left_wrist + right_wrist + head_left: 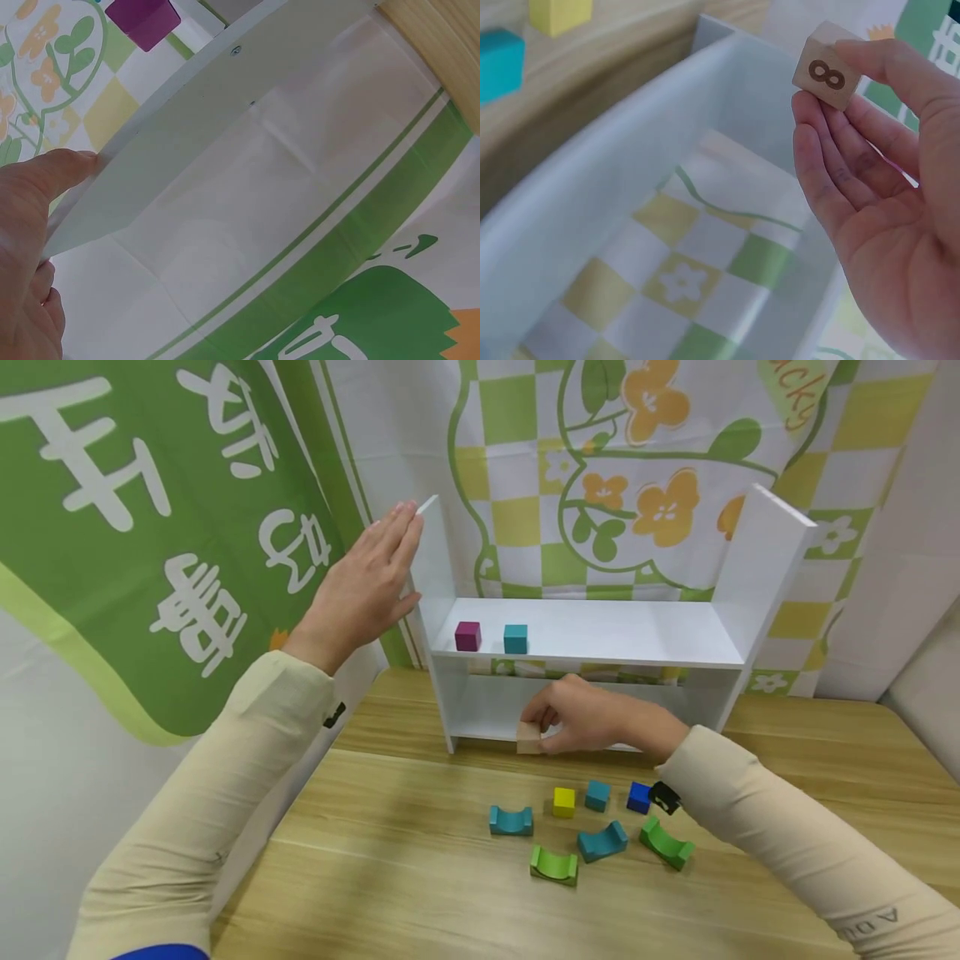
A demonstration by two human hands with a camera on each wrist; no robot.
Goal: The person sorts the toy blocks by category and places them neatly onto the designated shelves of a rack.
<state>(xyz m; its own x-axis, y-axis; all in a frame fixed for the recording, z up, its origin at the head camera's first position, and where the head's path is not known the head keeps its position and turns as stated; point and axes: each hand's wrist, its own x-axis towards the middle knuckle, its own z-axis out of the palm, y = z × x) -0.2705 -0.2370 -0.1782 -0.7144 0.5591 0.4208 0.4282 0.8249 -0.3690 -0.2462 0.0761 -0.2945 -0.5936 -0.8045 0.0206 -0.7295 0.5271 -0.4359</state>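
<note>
My left hand (367,581) is raised at the upper front edge of the white shelf's left side panel (435,564). Its fingers look straight in the head view, and the thumb (71,166) touches the panel edge in the left wrist view. My right hand (581,714) pinches a plain wooden cube (826,67), marked with an 8, between thumb and fingers. That cube is in front of the lower shelf board (487,706), near its front edge. On the upper board (622,627) sit a purple cube (468,637) and a teal cube (516,639), slightly apart.
On the wooden table (390,877) before the shelf lie a yellow cube (564,802), another teal cube (597,796) and a blue cube (639,797). Nearer are curved teal blocks (512,821) and curved green blocks (554,865). Patterned cloth (517,485) hangs behind.
</note>
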